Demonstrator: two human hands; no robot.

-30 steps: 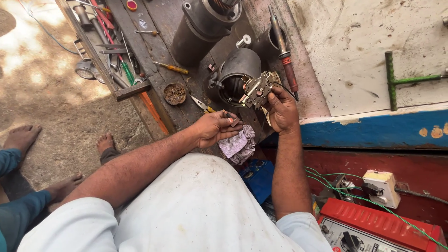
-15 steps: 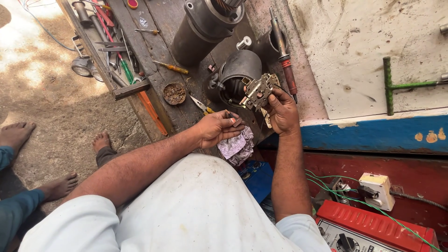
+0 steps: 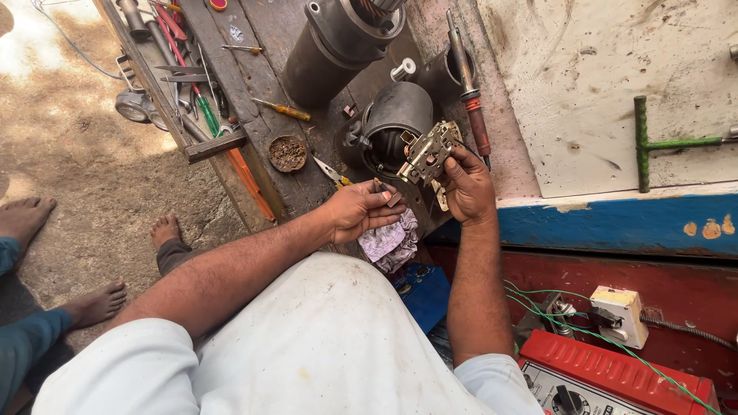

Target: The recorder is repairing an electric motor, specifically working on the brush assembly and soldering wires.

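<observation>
**A:** What lies at the far left?

**B:** Bare feet (image 3: 27, 219) of other people on the dirt ground (image 3: 92, 169). Next comes a wooden workbench (image 3: 254, 84) strewn with hand tools: a green-handled screwdriver (image 3: 206, 115), a yellow-handled screwdriver (image 3: 283, 109) and a small round dish (image 3: 287, 153) of rusty bits.

**B:** Further along?

**A:** The left hand (image 3: 357, 209) hovers over the bench edge, its fingers pinched closed on a small dark part (image 3: 387, 192). Just below it lies a crumpled rag (image 3: 390, 242).

**A:** And the motor pieces?

**B:** A large grey motor housing (image 3: 334, 46) lies tilted on the bench, and a smaller dark round housing (image 3: 388, 127) sits just in front of it.

**A:** The other hand?

**B:** The right hand (image 3: 467, 184) grips a brass-coloured brush plate (image 3: 427, 152), held up beside the round housing's opening. A red-handled soldering iron (image 3: 469, 88) lies just behind it.

**A:** And at the right?

**B:** A green T-shaped tool (image 3: 653, 144) on a pale board (image 3: 600, 69), and lower down a red meter box (image 3: 615, 376) with green wire (image 3: 569, 315).
</observation>
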